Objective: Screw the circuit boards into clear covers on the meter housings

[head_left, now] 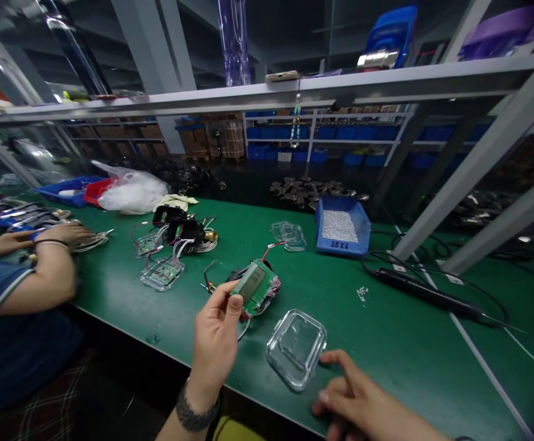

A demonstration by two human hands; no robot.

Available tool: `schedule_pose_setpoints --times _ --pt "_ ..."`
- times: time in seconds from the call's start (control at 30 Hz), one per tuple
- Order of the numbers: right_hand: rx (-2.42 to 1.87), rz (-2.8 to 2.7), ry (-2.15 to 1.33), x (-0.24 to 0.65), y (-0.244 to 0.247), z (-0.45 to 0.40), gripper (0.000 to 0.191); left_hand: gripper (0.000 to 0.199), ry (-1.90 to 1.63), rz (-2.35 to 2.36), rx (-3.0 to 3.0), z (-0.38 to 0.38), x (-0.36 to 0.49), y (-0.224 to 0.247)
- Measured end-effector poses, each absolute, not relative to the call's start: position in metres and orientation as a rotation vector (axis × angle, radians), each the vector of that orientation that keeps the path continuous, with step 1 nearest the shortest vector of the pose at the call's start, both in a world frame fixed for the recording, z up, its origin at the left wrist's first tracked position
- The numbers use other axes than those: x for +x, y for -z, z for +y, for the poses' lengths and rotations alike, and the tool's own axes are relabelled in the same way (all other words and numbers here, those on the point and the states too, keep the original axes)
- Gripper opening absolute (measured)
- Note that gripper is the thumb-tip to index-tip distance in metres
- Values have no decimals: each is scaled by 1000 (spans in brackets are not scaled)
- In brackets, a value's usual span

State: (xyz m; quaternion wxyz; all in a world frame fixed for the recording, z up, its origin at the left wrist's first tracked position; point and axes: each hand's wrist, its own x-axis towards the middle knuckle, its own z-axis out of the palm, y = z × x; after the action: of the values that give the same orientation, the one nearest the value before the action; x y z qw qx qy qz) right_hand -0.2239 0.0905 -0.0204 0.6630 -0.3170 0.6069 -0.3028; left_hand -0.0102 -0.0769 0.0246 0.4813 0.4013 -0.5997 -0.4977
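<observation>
My left hand grips a green circuit board with a grey display, thumb on its lower left corner. Wires run from the board to a dark part behind it. A clear plastic cover lies on the green table just right of the board. Beside its right edge is my right hand, fingers apart and holding nothing, with the index fingertip at the cover's rim. Farther back lies another clear cover. To the left, a wired assembly sits with a second board in a clear case.
A blue bin of small pieces stands at the back. On the right lies a black electric screwdriver with its cable. A person's arm reaches over cables at the left. A metal shelf spans overhead, its posts slanting down at the right.
</observation>
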Motion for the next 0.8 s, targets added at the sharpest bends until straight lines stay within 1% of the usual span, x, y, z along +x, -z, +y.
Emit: schedule_pose_setpoints --times 0.07,0.1,0.13,0.17,0.23,0.27,0.33,0.37,0.4,0.47,0.5,0.53,0.57,0.63,0.7,0.8 --pt "-1008 1552 588 -237 9 81 47 39 1132 -1563 961 -72 -10 -25" --pt "-1122 1612 631 -242 3 74 41 36 1086 -1633 930 -68 -11 -25" --pt "-1186 1626 732 -245 -3 67 39 33 1040 -1713 880 -63 -11 -24" --pt "-1190 1586 859 -246 -9 60 42 30 999 -1798 817 -57 -11 -24" --pt "-1090 1415 1060 -243 -17 48 54 30 919 -1964 693 -45 -11 -19" --pt "-1042 1337 1116 -239 -18 44 56 32 881 -2029 658 -38 -11 -16" --pt "-998 1259 1170 -231 -15 42 50 34 850 -2076 681 -24 -10 -5" --pt "-983 1252 1184 -228 -12 43 45 36 895 -2062 735 -18 -9 0" --pt "-966 1244 1194 -226 -8 45 42 43 1001 -2013 792 -12 -8 7" --pt "-913 1205 1208 -225 -2 49 38 64 1380 -1811 873 -5 -9 18" --pt "-896 1184 1211 -226 1 52 37 71 1587 -1673 895 -3 -11 22" --pt "-891 1168 1210 -228 3 54 35 71 1763 -1522 915 -2 -13 26" --pt "-898 1158 1202 -230 4 55 34 64 1882 -1378 940 -3 -16 29" --pt "-954 1166 1170 -235 4 56 32 48 1937 -1200 1019 -6 -22 34" --pt "-1076 1216 1130 -239 3 56 29 43 1812 -1230 1097 -11 -27 35" --pt "-1319 1328 1049 -236 1 57 26 26 1477 -1539 1182 -13 -27 32"
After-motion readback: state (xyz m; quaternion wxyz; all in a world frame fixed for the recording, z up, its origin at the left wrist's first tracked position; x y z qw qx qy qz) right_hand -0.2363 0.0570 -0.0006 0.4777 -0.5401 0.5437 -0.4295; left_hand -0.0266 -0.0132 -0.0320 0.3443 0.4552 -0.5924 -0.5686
